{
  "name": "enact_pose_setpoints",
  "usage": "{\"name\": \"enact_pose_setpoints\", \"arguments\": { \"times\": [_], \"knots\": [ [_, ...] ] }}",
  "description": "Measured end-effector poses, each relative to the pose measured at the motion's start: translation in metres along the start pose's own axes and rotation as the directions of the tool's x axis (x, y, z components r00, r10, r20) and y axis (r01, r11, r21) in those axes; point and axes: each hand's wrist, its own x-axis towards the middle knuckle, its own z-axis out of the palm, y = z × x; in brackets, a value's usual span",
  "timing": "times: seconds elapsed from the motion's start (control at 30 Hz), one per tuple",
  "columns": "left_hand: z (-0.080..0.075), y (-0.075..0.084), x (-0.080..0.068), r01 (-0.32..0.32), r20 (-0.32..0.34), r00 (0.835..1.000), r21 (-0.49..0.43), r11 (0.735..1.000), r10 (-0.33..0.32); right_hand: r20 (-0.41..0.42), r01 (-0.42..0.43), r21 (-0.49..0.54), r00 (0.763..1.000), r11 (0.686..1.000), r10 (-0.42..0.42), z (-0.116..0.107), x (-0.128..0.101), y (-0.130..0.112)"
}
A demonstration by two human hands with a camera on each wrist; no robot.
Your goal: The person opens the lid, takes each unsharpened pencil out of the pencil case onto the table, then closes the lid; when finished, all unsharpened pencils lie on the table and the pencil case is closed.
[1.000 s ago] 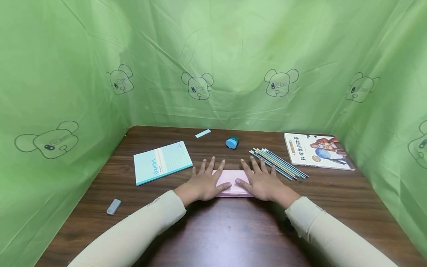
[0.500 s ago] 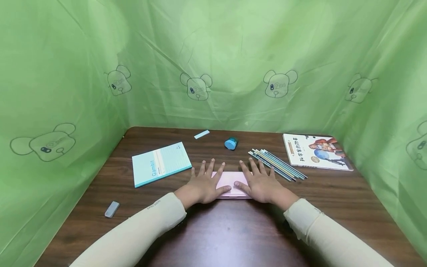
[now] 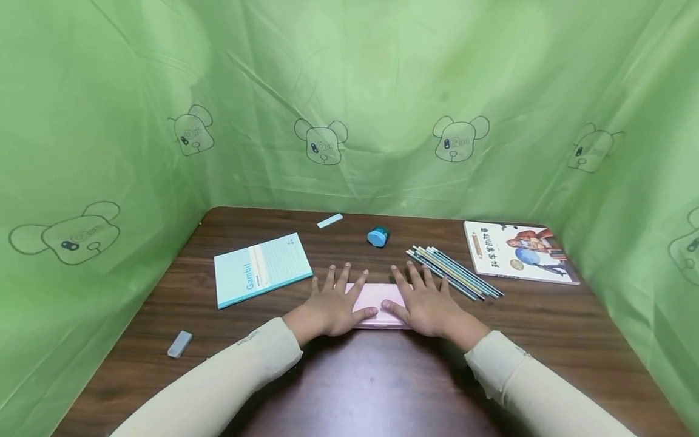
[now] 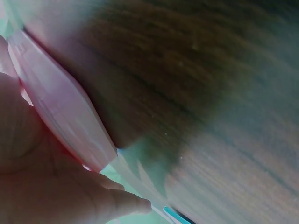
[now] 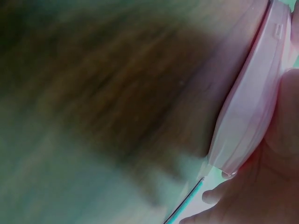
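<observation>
A pink plastic pencil case [image 3: 381, 297] lies flat on the table in front of the person, its lid down. The left hand [image 3: 334, 308] rests palm down over its left end, fingers spread and straight. Over the right end rests the right hand [image 3: 428, 306], spread the same way, with the two thumbs pointing at each other on the lid. Both ends of the case are hidden under the hands. In the left wrist view the front side of the case [image 4: 60, 98] shows beside the palm; the right wrist view shows the case [image 5: 250, 93] too.
On the brown table [image 3: 371, 388], a bundle of pencils [image 3: 453, 273] lies just past the right fingers. A picture book [image 3: 521, 252], a notebook [image 3: 262, 270], a blue-green sharpener [image 3: 378, 237], a light blue strip [image 3: 330, 221] and a grey eraser [image 3: 179, 344] lie around. Green cloth [image 3: 382, 73] encloses the table.
Both hands stay on the pencil case in the same spread pose. The head view has shifted slightly, so things sit a little lower in it. Nothing else has moved.
</observation>
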Motion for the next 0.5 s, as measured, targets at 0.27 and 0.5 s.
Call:
{"name": "enact_pose_setpoints", "arguments": {
  "times": [0.27, 0.5],
  "knots": [
    [0.0, -0.004, 0.002, 0.001, 0.001, 1.0, -0.004, 1.0, -0.001, 0.007, -0.009, 0.011, 1.0, 1.0, 0.009, -0.002, 0.004, -0.003],
    [0.004, -0.011, 0.004, -0.015, -0.004, 1.0, -0.055, 0.998, 0.015, 0.0, -0.004, 0.026, 1.0, 1.0, 0.004, 0.0, 0.006, -0.005]
  ]
}}
